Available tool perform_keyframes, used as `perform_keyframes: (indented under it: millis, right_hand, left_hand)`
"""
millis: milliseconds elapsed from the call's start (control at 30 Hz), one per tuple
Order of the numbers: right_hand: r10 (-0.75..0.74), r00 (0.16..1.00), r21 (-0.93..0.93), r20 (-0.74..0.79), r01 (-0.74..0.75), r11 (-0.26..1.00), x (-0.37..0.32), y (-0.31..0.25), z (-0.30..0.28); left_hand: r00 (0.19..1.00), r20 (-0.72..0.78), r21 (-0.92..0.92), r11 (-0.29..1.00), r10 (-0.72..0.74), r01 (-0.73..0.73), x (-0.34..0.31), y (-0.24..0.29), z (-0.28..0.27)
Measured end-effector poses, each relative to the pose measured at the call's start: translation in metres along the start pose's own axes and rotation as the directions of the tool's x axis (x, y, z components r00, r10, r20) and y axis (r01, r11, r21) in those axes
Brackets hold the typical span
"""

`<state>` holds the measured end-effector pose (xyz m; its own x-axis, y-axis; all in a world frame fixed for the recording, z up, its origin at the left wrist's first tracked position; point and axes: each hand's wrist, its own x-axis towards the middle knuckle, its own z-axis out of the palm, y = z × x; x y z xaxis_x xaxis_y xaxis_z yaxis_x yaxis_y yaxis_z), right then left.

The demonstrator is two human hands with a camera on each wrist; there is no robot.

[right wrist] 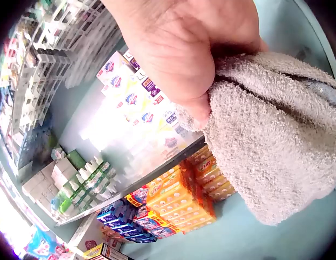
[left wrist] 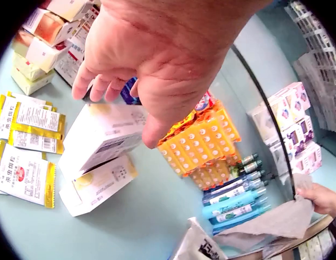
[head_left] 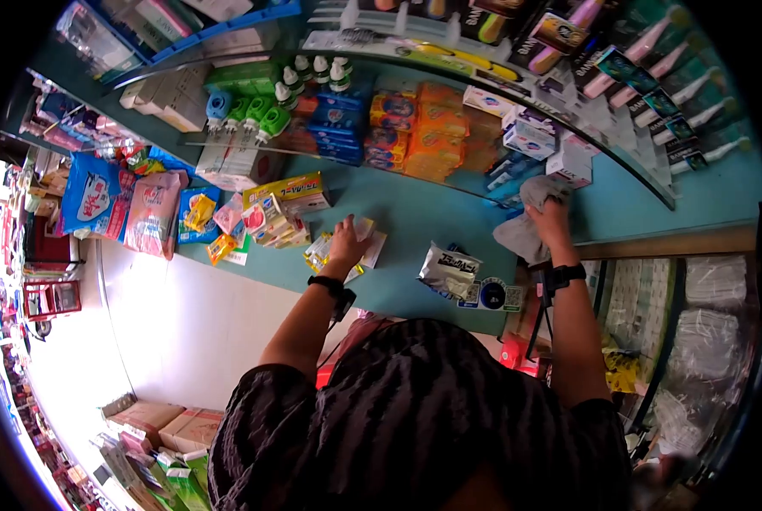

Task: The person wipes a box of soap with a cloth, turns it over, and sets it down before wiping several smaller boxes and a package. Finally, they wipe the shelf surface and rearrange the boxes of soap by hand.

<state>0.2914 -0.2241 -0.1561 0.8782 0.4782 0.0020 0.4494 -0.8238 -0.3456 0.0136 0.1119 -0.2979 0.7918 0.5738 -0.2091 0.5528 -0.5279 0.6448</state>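
Curled fingers of the right hand (head_left: 554, 223) grip a grey cloth (head_left: 519, 239), right of centre; its loose folds could snag on the glass edge (right wrist: 169, 162). Left hand (head_left: 347, 245), loosely open, is near white boxes (left wrist: 103, 135).

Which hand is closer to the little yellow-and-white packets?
The left hand. It is right by the yellow-and-white packets, while the right hand is farther off to the right, gripping a gray cloth.

Shop | glass-edged shelves (head_left: 398, 64) | stacked boxed soaps (head_left: 530, 136), orange packs (head_left: 436, 128)

Glare left, dark curved edges.
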Motion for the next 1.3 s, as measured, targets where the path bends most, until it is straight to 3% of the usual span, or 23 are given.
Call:
perform_keyframes:
  millis: [100, 167, 233, 267, 300, 367, 400, 433, 467, 533, 700, 833, 900, 967, 1033, 1100, 1167, 1300]
  right_hand:
    - [-0.026, 0.999, 0.002, -0.030, 0.026, 1.000, 0.001, 0.007, 0.007]
    - [-0.006, 0.999, -0.033, -0.045, 0.005, 0.999, -0.002, 0.001, 0.005]
    - [0.020, 0.999, -0.086, -0.028, -0.023, 0.996, -0.002, 0.003, 0.008]
    - [0.012, 0.999, -0.074, -0.049, -0.016, 0.997, -0.003, 0.003, 0.005]
    - [0.004, 0.997, -0.064, -0.071, -0.009, 0.998, -0.005, -0.002, 0.003]
    - [-0.001, 0.992, -0.045, -0.129, -0.005, 0.999, -0.009, -0.006, 0.005]
    - [0.003, 0.995, -0.080, -0.096, -0.010, 0.997, -0.009, -0.007, 0.004]
    - [0.006, 0.998, -0.113, -0.056, -0.012, 0.994, -0.008, -0.009, 0.001]
    - [0.009, 1.000, -0.146, -0.015, -0.011, 0.989, -0.006, -0.008, 0.000]
    - [-0.023, 0.998, -0.101, -0.065, 0.017, 0.995, -0.007, 0.000, 0.006]
    - [0.062, 0.996, -0.047, -0.061, -0.065, 0.997, -0.012, -0.004, 0.005]
    - [0.052, 0.999, -0.036, -0.006, -0.052, 0.998, -0.014, -0.007, -0.002]
    - [0.061, 0.997, -0.035, -0.039, -0.062, 0.997, -0.016, -0.006, 0.002]
    - [0.059, 0.997, -0.035, -0.054, -0.061, 0.998, -0.014, -0.009, 0.001]
    - [0.061, 0.997, -0.036, -0.047, -0.063, 0.997, -0.017, -0.012, -0.003]
    - [0.059, 0.997, -0.012, -0.049, -0.060, 0.998, -0.017, -0.011, -0.002]
    - [0.039, 0.997, -0.008, -0.061, -0.039, 0.999, -0.018, -0.009, 0.000]
    - [0.012, 0.997, -0.009, -0.081, -0.012, 1.000, -0.017, -0.006, 0.004]
  left_hand:
    - [0.993, -0.075, -0.086, 0.992, 0.091, -0.097, -0.011, 0.026, -0.033]
    - [0.976, 0.180, -0.476, 0.879, 0.119, -0.019, -0.022, 0.060, -0.067]
    - [0.885, 0.381, -0.778, 0.610, 0.268, 0.150, -0.045, 0.116, -0.117]
    - [0.818, 0.427, -0.870, 0.422, 0.385, 0.256, -0.061, 0.155, -0.150]
    - [0.729, 0.351, -0.913, 0.388, 0.588, 0.127, -0.077, 0.192, -0.178]
    - [0.423, 0.200, -0.967, 0.247, 0.884, -0.060, -0.112, 0.255, -0.228]
    - [0.351, 0.189, -0.981, 0.158, 0.917, 0.117, -0.135, 0.280, -0.249]
    - [0.274, 0.006, -0.997, -0.016, 0.962, 0.080, -0.150, 0.294, -0.250]
    - [0.194, -0.068, -0.986, -0.096, 0.979, 0.138, -0.161, 0.307, -0.257]
    - [0.090, -0.098, -0.971, -0.115, 0.991, 0.211, -0.178, 0.321, -0.265]
    - [-0.016, -0.062, -0.962, -0.056, 0.998, 0.267, -0.189, 0.339, -0.267]
    - [-0.018, 0.045, -0.971, 0.048, 0.999, 0.235, -0.180, 0.341, -0.265]
    - [0.035, 0.168, -0.971, 0.160, 0.985, 0.176, -0.167, 0.338, -0.259]
    - [0.219, 0.388, -0.921, 0.385, 0.895, 0.058, -0.142, 0.328, -0.241]
    - [0.512, 0.563, -0.746, 0.665, 0.649, -0.023, -0.101, 0.310, -0.207]
    - [0.682, 0.474, -0.627, 0.757, 0.557, -0.183, -0.044, 0.284, -0.168]
    - [0.798, 0.390, -0.601, 0.784, 0.459, -0.157, 0.000, 0.277, -0.147]
    - [0.849, 0.176, -0.491, 0.792, 0.499, -0.363, 0.081, 0.289, -0.110]
